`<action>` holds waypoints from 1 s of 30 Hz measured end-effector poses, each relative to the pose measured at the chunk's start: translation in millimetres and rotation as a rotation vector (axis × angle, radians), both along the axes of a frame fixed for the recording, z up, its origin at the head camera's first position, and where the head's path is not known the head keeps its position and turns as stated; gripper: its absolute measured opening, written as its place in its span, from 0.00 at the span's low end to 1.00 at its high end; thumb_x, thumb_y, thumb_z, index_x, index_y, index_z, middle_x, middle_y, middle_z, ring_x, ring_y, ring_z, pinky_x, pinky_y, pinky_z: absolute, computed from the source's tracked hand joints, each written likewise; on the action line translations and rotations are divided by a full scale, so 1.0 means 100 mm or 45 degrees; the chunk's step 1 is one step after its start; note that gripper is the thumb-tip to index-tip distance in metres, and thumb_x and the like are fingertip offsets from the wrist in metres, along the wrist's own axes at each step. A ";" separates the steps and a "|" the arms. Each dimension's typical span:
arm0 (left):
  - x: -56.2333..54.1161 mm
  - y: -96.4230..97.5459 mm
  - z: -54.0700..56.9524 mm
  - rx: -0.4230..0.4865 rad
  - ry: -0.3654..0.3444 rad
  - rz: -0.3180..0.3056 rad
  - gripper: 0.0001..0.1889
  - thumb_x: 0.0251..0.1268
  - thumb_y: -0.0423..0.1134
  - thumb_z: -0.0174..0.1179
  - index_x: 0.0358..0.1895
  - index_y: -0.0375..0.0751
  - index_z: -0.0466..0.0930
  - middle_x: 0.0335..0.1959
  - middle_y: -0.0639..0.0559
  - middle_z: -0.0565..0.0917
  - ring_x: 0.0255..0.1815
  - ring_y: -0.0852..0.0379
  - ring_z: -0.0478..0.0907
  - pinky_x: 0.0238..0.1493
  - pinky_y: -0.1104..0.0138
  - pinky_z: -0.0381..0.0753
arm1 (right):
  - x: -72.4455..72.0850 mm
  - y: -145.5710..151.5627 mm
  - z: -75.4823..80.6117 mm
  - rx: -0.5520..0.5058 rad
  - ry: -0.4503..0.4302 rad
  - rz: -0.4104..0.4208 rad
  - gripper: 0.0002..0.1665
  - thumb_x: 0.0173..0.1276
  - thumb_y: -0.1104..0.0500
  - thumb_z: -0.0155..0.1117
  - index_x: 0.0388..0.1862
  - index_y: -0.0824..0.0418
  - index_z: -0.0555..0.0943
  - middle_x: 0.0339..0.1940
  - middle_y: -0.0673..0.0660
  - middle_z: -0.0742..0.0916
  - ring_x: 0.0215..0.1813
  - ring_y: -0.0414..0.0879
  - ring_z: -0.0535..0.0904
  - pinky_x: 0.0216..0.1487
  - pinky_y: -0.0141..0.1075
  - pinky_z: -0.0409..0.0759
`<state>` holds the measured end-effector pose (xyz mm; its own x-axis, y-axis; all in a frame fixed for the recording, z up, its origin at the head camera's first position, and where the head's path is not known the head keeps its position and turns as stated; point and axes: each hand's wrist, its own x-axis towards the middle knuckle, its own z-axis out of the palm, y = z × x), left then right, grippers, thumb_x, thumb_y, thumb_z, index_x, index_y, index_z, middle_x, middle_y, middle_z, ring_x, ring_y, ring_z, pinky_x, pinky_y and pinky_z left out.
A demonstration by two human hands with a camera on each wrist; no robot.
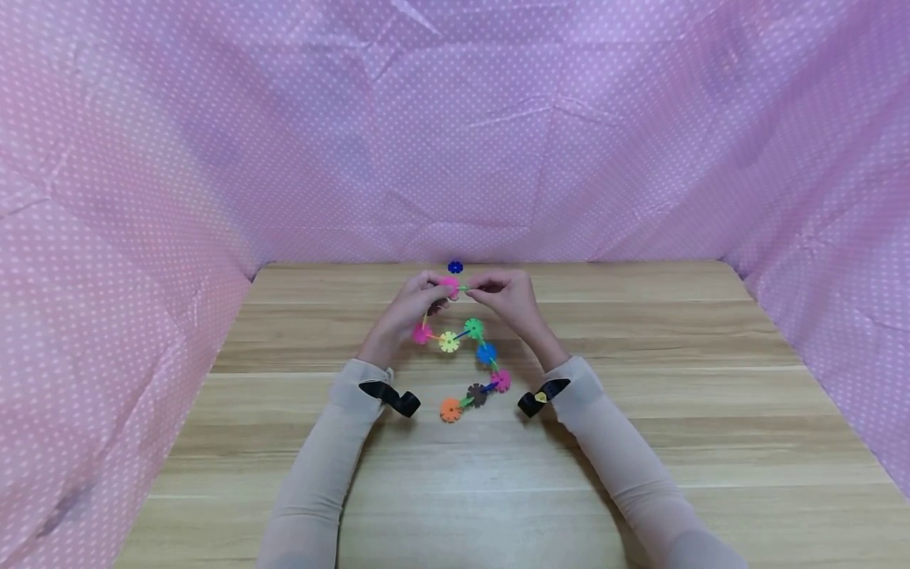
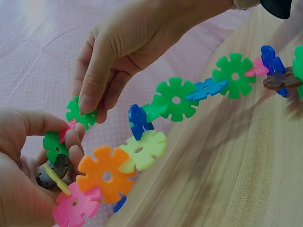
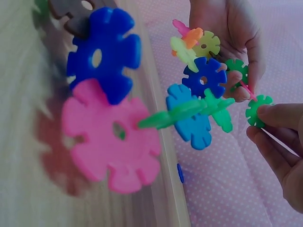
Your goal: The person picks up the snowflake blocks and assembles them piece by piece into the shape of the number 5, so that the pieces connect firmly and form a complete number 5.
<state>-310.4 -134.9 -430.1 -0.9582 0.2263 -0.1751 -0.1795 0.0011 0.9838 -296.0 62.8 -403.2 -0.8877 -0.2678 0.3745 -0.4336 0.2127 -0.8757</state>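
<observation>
A chain of notched plastic snowflake discs winds over the table, from an orange disc [image 1: 451, 409] at the near end, past a light-blue disc [image 1: 486, 353] and a yellow disc [image 1: 449, 341], up to my left hand [image 1: 408, 304]. That hand grips the chain's far end, with a pink disc [image 1: 449, 285] at its fingertips. Between thumb and fingers, my right hand [image 1: 508, 296] pinches a green disc [image 2: 79, 113]. In the right wrist view this green disc [image 3: 256, 112] meets the edge of the pink one, which is seen edge-on. Another green disc [image 2: 54, 145] sits within the left fingers.
A loose dark blue disc [image 1: 455, 267] lies by the table's far edge, beyond both hands. Pink dotted cloth [image 1: 455, 158] hangs around the back and sides of the wooden table [image 1: 675, 442]. Black bands with cameras [image 1: 391, 397] sit on both wrists.
</observation>
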 end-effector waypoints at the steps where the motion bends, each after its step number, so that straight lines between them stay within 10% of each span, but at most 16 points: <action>1: 0.00 0.00 0.00 -0.001 0.000 0.000 0.03 0.77 0.34 0.55 0.46 0.42 0.71 0.32 0.56 0.82 0.30 0.62 0.75 0.37 0.69 0.72 | 0.00 0.00 0.00 -0.003 0.001 0.002 0.06 0.62 0.75 0.71 0.36 0.80 0.85 0.38 0.75 0.89 0.33 0.37 0.84 0.38 0.21 0.83; 9: 0.00 0.03 0.02 0.013 0.012 -0.009 0.03 0.75 0.32 0.56 0.44 0.42 0.72 0.31 0.56 0.83 0.33 0.62 0.79 0.39 0.69 0.74 | 0.00 0.01 0.01 0.008 0.037 0.014 0.04 0.61 0.76 0.71 0.35 0.79 0.86 0.38 0.75 0.89 0.33 0.36 0.86 0.38 0.24 0.85; 18: 0.00 0.03 0.02 0.046 0.013 -0.050 0.02 0.76 0.34 0.55 0.46 0.42 0.73 0.33 0.58 0.85 0.35 0.63 0.81 0.45 0.65 0.77 | -0.18 0.04 -0.15 0.054 -0.015 -0.011 0.07 0.64 0.72 0.71 0.39 0.77 0.87 0.40 0.73 0.89 0.41 0.63 0.88 0.40 0.23 0.84; 30: 0.01 -0.04 0.03 -0.053 0.026 -0.071 0.11 0.75 0.41 0.61 0.53 0.41 0.78 0.46 0.49 0.82 0.48 0.51 0.79 0.54 0.60 0.82 | -0.23 0.05 -0.22 0.065 -0.038 0.017 0.07 0.67 0.65 0.72 0.42 0.68 0.88 0.42 0.66 0.91 0.43 0.55 0.89 0.46 0.31 0.87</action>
<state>-309.4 -139.3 -426.7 -0.9477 0.2724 -0.1663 -0.1582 0.0517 0.9861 -319.5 67.8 -424.9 -0.8945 -0.2979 0.3333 -0.4104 0.2520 -0.8764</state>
